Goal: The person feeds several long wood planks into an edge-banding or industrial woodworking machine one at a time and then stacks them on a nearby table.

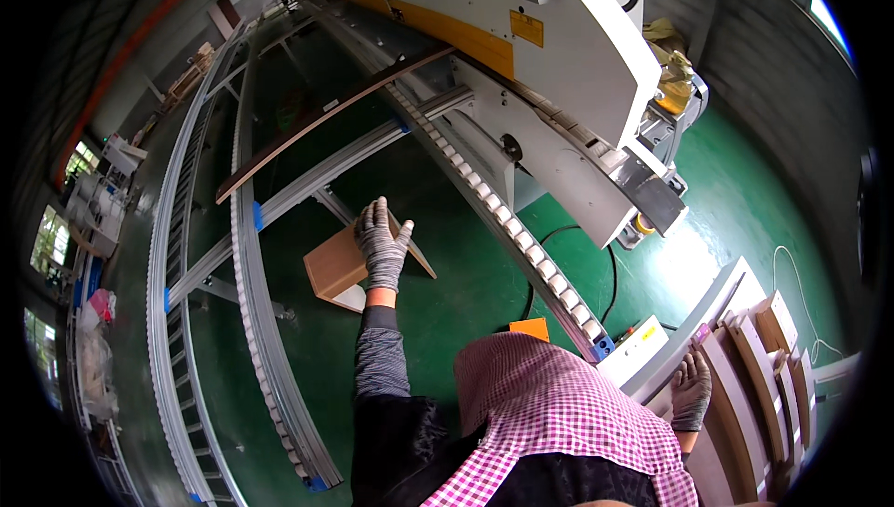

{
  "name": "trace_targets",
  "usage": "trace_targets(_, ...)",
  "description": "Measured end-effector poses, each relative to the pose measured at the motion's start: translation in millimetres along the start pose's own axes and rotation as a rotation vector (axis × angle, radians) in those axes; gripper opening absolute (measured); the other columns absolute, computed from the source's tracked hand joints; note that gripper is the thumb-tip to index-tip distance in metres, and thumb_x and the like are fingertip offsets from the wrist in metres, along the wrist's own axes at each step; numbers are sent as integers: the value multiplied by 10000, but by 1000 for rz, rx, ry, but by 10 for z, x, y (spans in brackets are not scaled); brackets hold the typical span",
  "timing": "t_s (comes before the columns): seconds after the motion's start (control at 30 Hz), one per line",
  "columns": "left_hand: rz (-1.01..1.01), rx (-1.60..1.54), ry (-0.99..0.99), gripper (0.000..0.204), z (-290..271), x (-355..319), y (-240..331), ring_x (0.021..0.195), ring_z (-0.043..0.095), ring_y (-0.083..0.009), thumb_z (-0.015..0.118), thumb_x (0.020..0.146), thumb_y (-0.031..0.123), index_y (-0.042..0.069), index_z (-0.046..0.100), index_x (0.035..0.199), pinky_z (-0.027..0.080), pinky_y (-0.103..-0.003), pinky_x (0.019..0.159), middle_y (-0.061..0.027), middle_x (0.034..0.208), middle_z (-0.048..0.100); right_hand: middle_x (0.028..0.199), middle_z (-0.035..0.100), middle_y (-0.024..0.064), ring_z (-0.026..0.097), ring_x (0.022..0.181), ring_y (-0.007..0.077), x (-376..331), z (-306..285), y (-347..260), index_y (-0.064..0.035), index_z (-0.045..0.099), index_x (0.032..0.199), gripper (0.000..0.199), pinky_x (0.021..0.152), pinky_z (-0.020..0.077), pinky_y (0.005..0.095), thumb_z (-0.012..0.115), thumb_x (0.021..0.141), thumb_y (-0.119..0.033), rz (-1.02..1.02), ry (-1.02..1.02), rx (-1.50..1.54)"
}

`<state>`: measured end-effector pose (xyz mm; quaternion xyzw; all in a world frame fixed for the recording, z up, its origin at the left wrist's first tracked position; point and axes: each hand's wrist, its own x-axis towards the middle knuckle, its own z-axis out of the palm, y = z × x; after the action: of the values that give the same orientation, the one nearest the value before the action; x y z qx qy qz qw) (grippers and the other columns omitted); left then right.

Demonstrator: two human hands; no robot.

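Head view: white machine [577, 60] w/ roller rail [503, 216]; brown boards [736, 400], lower R; hands apart, L hand [382, 248] spread, empty, R hand [690, 392] at boards' edge, grip unclear. Judged risk: boards may slide if nudged unevenly.

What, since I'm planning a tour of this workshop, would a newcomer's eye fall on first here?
Probably the big white machine, upper right of centre, and the bright green floor around it. Next, perhaps the checked apron at bottom centre, with the gloved left hand open near mid-picture and the gloved right hand by brown boards at lower right. A long brown strip across the roller rails, upper left, also stands out.
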<state>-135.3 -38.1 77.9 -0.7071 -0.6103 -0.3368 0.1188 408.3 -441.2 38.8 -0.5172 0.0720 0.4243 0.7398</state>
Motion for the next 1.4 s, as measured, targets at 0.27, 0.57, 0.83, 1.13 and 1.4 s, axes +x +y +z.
trace_targets(0.27, -35, 87, -68, 857, 52, 359, -396, 1321, 401, -349, 780, 743, 385, 85, 380, 1439, 270, -500, 1128, -177, 1413, 455, 1047, 679, 8, 635, 819, 119, -78, -55, 168, -150, 649, 1155, 306, 682, 523, 248, 643, 904, -326, 8, 52, 13)
trace_targets(0.57, -128, 181, -214, 959, 160, 702, -560, 1382, 331, -344, 787, 728, 425, 98, 301, 1487, 267, -493, 1144, -172, 1501, 360, 975, 688, 17, 638, 787, 135, -135, -121, 237, -126, 639, 1119, 301, 661, 521, 258, 659, 896, -326, -12, 144, 23)
trace_targets(0.83, -209, 192, -302, 1018, 290, 1101, -698, 1385, 321, -383, 810, 688, 407, 86, 280, 1497, 250, -503, 1154, -177, 1521, 322, 989, 678, 24, 631, 767, 143, -270, -99, 300, -120, 609, 1156, 313, 641, 525, 262, 635, 915, -317, -3, 177, 28)
trace_targets(1.13, -259, 339, -460, 1152, 527, 1268, -1504, 1420, 288, -352, 796, 604, 604, 144, 256, 1511, 249, -541, 1134, -157, 1545, 301, 907, 628, 29, 592, 736, 130, -560, 32, 336, -97, 576, 1066, 225, 586, 488, 246, 537, 981, -301, -14, 53, 146)
trace_targets(1.4, -295, 275, -798, 1091, 17, 677, -1525, 1258, 469, -387, 908, 481, 439, 162, 375, 1392, 393, -498, 1052, -190, 1351, 482, 920, 662, 59, 646, 738, 174, -343, 185, 248, -92, 570, 1077, 225, 665, 551, 304, 597, 935, -264, 29, 100, 21)
